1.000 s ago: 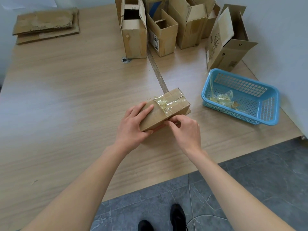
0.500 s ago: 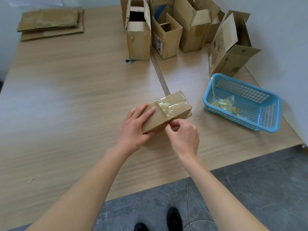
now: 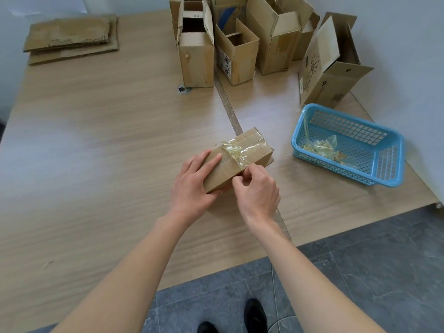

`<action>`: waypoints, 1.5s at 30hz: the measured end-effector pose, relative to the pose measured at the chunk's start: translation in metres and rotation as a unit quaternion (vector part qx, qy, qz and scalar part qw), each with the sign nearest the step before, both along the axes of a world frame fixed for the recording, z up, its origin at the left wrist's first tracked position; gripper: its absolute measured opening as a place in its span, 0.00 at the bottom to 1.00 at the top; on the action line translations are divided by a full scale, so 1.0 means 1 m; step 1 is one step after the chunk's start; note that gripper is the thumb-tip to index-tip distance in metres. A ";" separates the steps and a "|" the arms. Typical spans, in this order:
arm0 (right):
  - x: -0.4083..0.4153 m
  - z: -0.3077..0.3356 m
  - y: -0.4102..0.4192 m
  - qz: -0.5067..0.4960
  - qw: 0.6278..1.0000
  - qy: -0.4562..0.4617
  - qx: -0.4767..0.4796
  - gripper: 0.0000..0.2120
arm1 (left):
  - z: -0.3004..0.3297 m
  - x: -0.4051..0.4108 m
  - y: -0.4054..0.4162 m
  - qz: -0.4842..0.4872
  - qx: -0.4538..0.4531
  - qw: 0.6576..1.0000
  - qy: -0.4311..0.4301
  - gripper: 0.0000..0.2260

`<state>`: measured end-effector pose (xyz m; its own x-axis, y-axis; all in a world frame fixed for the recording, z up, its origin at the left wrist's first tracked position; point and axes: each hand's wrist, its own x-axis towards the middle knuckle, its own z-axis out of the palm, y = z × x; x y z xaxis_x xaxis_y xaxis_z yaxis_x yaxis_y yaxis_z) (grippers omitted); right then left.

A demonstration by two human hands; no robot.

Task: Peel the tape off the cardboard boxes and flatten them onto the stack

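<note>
On the far left of the tabletop (image 3: 96, 140) lay the stack of flattened cardboard (image 3: 72, 38), well apart from your work, probably so that it stayed out of the way until the next box was ready for it. Near the front edge, your left hand (image 3: 192, 186) held the small taped box (image 3: 236, 159) at its near end: the fingers (image 3: 211, 159) lay rather straight over the top face and the thumb was curled against the near side, so the box, I think, could not slide while you pulled. Clear yellowish tape (image 3: 240, 150) crossed the middle of the box and ran down its side. Your right hand (image 3: 258, 191) was just beside the left one, with its fingertips (image 3: 247, 171) drawn together at the lower edge of that tape strip; it seemed to pinch or pick at the tape end, but whether the end was really caught I cannot tell. Behind, several opened boxes (image 3: 235, 42) stood upright, waiting for their turn in my judgement. At the right, the blue basket (image 3: 394, 174) held crumpled tape pieces (image 3: 319, 146) and stood near your right hand, surely to receive the next strip.
</note>
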<state>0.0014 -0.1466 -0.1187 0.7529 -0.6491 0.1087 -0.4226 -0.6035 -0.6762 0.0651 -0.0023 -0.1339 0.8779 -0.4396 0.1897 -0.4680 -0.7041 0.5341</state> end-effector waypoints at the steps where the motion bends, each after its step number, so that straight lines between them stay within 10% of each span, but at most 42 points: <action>1: -0.001 0.000 -0.001 0.011 1.000 0.000 -0.010 0.07 | 0.000 0.000 0.000 0.000 -0.001 1.000 -0.001 0.39; 18: -0.008 -0.025 -0.042 0.133 0.990 -0.041 0.010 0.05 | -0.003 0.001 0.000 -0.010 -0.003 1.000 -0.001 0.41; 36: -0.008 0.007 -0.071 0.315 0.920 -0.013 -0.235 0.13 | 0.003 0.012 0.009 -0.076 0.018 0.997 0.028 0.42; 45: -0.010 0.041 -0.096 0.414 0.898 0.027 -0.147 0.13 | 0.014 0.022 0.015 -0.138 0.070 0.987 0.041 0.40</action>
<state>-0.0083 -0.2429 -0.0779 0.9735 0.1870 0.1318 0.2260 -0.8748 -0.4284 0.0874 0.0132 -0.1201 0.7315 -0.6805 0.0427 -0.6109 -0.6263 0.4844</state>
